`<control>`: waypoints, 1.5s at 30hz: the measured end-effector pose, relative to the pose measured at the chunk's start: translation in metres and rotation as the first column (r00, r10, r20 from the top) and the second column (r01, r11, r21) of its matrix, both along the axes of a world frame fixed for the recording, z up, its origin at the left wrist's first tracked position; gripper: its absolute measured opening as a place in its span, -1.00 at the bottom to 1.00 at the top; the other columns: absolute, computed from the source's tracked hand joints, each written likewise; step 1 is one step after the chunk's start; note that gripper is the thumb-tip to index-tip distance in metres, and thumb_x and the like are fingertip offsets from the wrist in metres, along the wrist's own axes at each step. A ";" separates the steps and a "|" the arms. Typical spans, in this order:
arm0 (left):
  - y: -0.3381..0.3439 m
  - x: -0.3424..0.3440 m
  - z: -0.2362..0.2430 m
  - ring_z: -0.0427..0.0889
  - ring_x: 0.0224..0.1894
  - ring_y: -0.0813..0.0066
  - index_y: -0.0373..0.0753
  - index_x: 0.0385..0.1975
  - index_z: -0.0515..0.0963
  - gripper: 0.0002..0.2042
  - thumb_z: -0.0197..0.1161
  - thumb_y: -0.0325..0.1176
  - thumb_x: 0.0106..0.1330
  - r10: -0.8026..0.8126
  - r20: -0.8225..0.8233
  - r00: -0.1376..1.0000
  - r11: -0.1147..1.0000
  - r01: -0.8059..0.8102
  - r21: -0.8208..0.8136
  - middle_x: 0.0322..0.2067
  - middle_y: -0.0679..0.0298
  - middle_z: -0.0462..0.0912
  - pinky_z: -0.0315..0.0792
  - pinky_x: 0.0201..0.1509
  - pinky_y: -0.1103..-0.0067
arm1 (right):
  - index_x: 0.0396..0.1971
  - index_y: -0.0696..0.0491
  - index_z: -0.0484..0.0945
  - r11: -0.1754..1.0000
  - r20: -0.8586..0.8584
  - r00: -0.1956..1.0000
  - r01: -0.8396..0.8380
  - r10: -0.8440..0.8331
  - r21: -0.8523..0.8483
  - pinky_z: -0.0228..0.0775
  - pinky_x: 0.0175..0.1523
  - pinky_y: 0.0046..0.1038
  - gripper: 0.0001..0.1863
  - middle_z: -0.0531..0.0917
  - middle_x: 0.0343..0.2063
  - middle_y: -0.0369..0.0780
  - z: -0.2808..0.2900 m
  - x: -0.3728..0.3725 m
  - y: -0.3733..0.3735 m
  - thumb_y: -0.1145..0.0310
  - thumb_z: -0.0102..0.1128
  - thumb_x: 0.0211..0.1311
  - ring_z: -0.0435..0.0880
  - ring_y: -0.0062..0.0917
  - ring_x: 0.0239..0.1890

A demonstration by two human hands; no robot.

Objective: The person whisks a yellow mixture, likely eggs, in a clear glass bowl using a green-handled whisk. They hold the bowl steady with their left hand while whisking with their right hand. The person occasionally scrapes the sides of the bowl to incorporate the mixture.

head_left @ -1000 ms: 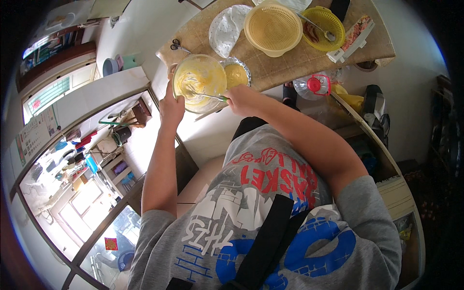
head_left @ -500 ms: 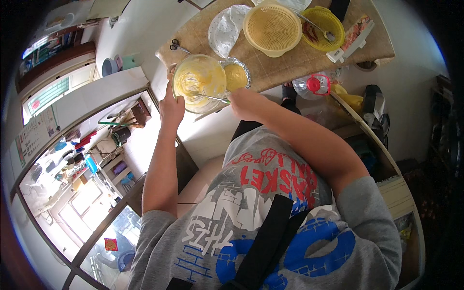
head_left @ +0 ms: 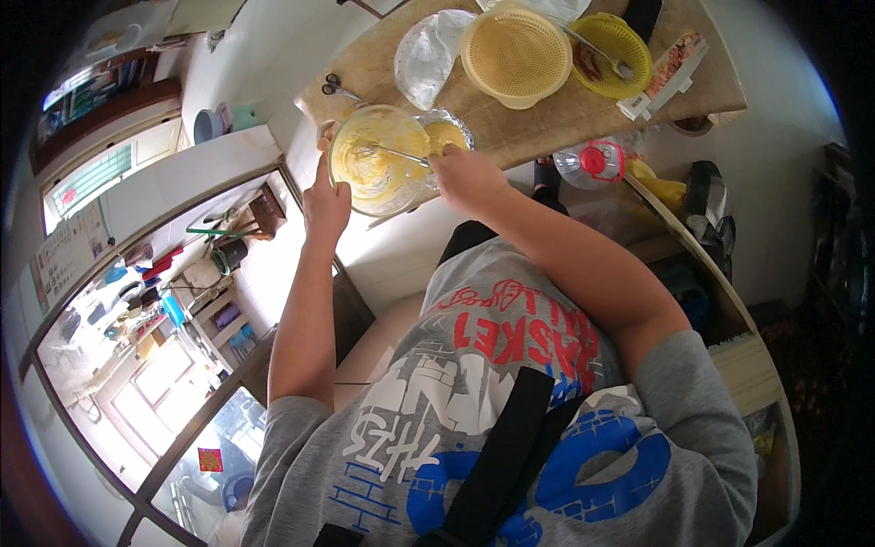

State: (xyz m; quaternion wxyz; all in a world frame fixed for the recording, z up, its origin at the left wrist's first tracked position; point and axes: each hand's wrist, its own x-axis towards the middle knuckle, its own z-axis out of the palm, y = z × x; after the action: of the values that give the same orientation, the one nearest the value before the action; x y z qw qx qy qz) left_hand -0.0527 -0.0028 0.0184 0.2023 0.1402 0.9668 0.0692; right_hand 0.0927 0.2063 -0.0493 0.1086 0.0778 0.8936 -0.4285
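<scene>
My left hand [head_left: 326, 202] grips a clear bowl [head_left: 401, 198] by its left side, near the table's front edge. Smears of pale yellow mixture [head_left: 365, 173] coat the inside. My right hand [head_left: 465, 178] is closed on the handle of a metal mixing utensil [head_left: 397, 152], whose head sits in the mixture. Just right of the bowl, partly hidden behind it and my right hand, is a round foil-lined pan [head_left: 454, 128] holding yellow batter.
The tiled-pattern table [head_left: 501, 137] also holds scissors [head_left: 331, 85], a crumpled white sheet [head_left: 421, 56], a cream colander [head_left: 515, 55], a yellow basket [head_left: 638, 46] with a ladle and a long box [head_left: 665, 77]. A red-capped plastic jug [head_left: 592, 162] stands below, beside an open cabinet.
My right hand has risen slightly, and the utensil's head now sits higher in the bowl. The bowl and left hand have shifted very slightly right.
</scene>
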 end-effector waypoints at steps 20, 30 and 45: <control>0.004 0.005 -0.006 0.68 -0.36 -0.18 -0.03 0.44 0.18 -0.30 0.07 -0.36 0.19 -0.092 -0.073 0.993 0.995 0.089 -0.045 -0.49 -0.20 0.64 0.53 -0.16 0.05 | -0.39 0.11 0.71 0.989 -0.185 0.979 -0.065 0.089 0.133 0.63 -0.23 -0.22 -0.81 0.72 -0.40 -0.04 0.036 -0.015 0.009 0.40 0.12 0.20 0.77 -0.19 -0.30; 0.005 0.004 -0.005 0.70 -0.30 -0.18 -0.06 0.42 0.21 -0.33 0.07 -0.37 0.20 -0.063 -0.051 0.997 0.998 0.062 -0.024 -0.41 -0.20 0.67 0.54 -0.12 0.06 | -0.35 0.10 0.70 0.991 -0.150 0.982 -0.104 0.115 0.079 0.63 -0.18 -0.20 -0.82 0.72 -0.37 -0.05 0.026 -0.009 0.009 0.40 0.12 0.21 0.76 -0.19 -0.29; -0.009 0.002 -0.016 0.72 -0.54 0.20 -0.12 0.33 0.31 -0.42 0.03 -0.42 0.23 -0.128 -0.157 0.979 0.992 0.130 0.002 -0.45 -0.07 0.69 0.60 -0.39 0.29 | -0.31 0.10 0.68 0.983 0.023 0.983 -0.184 0.184 0.021 0.60 -0.09 -0.21 -0.84 0.70 -0.28 -0.06 0.032 -0.014 0.012 0.48 0.14 0.15 0.72 -0.17 -0.16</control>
State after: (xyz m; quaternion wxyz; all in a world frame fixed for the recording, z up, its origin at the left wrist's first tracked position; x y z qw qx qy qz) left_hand -0.0512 -0.0116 0.0022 0.1288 0.2086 0.9682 0.0506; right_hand 0.0787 0.2185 -0.0170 0.1563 0.0006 0.9007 -0.4053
